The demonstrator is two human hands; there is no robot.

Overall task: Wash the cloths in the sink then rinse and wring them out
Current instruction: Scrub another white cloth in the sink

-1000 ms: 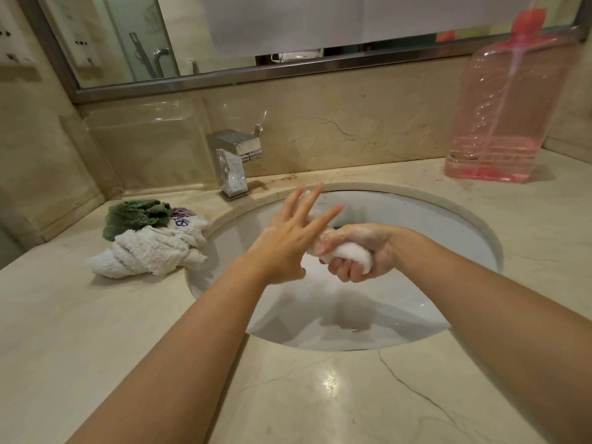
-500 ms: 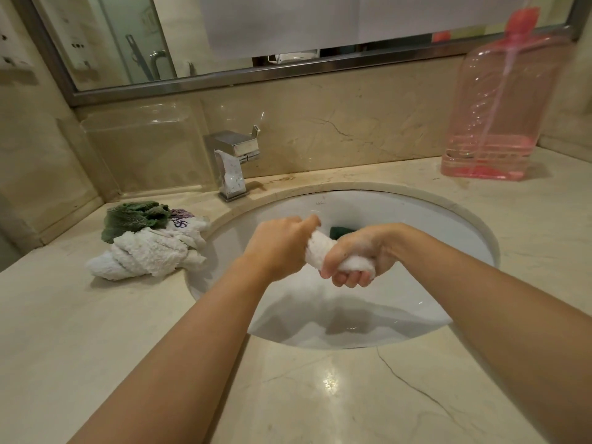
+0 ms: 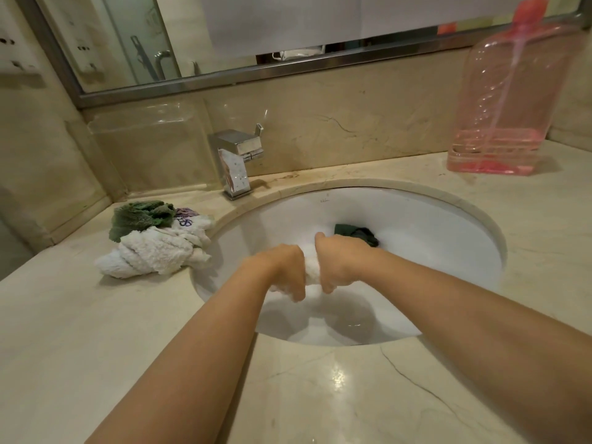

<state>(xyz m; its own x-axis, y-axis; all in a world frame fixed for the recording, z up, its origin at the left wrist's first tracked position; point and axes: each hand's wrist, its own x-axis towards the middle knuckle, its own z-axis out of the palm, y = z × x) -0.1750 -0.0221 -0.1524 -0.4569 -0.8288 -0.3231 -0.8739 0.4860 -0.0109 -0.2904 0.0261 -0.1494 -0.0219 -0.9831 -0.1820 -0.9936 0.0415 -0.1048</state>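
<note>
A rolled white cloth (image 3: pixel 311 273) is held over the white oval sink (image 3: pixel 448 251). My left hand (image 3: pixel 282 267) grips its left end and my right hand (image 3: pixel 336 264) grips its right end, fists close together, with foam on the fingers. Most of the cloth is hidden inside the two fists. A dark green cloth (image 3: pixel 355 234) lies in the basin just behind my right hand. On the counter left of the sink sits a pile: a white cloth (image 3: pixel 153 251), a green cloth (image 3: pixel 137 216) and a small purple-printed one (image 3: pixel 187 217).
A chrome square tap (image 3: pixel 237 161) stands at the sink's back left rim. A tall pink transparent pump bottle (image 3: pixel 509 100) stands at the back right of the marble counter (image 3: pixel 320 395). A mirror and marble backsplash run behind.
My left hand, open a second ago, closed on the white cloth's free end. Both fists then dropped lower into the basin, uncovering the dark green cloth behind.
</note>
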